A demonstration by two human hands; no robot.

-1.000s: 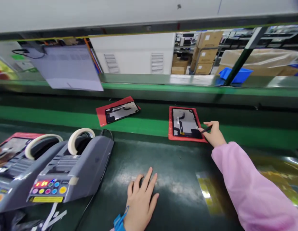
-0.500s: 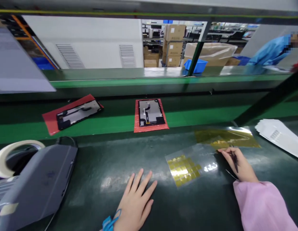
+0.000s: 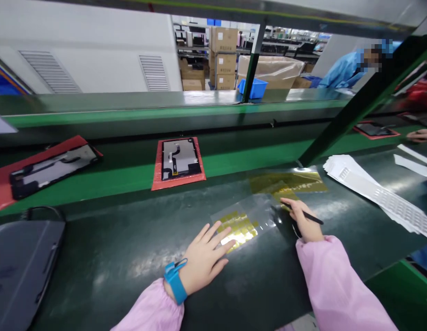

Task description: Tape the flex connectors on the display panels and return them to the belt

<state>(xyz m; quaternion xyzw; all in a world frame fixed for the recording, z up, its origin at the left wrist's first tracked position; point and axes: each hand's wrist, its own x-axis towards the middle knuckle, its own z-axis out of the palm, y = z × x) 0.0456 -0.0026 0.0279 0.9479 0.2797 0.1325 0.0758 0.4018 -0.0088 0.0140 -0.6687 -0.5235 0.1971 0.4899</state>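
Observation:
My left hand [image 3: 204,257] lies with fingers spread, its fingertips over the left edge of a clear sheet bearing yellow film pieces [image 3: 246,230]. A blue strap [image 3: 176,280] circles that wrist. My right hand [image 3: 303,220] is closed around dark tweezers [image 3: 313,217], whose handle points to the right. Its fingertips are by the right end of the clear sheet, near a larger yellow film sheet [image 3: 313,182] that lies behind.
Two panels on red wrap, one centre [image 3: 182,158] and one left [image 3: 54,170], rest on the green ledge. A grey machine [image 3: 20,271] is at left, white label strips [image 3: 375,193] at right. A slanted green post [image 3: 337,126] rises behind. A person in blue [image 3: 344,69] is beyond.
The view has turned to the right. My left hand has moved up and right onto the clear sheet's edge. The tweezers in my right hand now lie more level.

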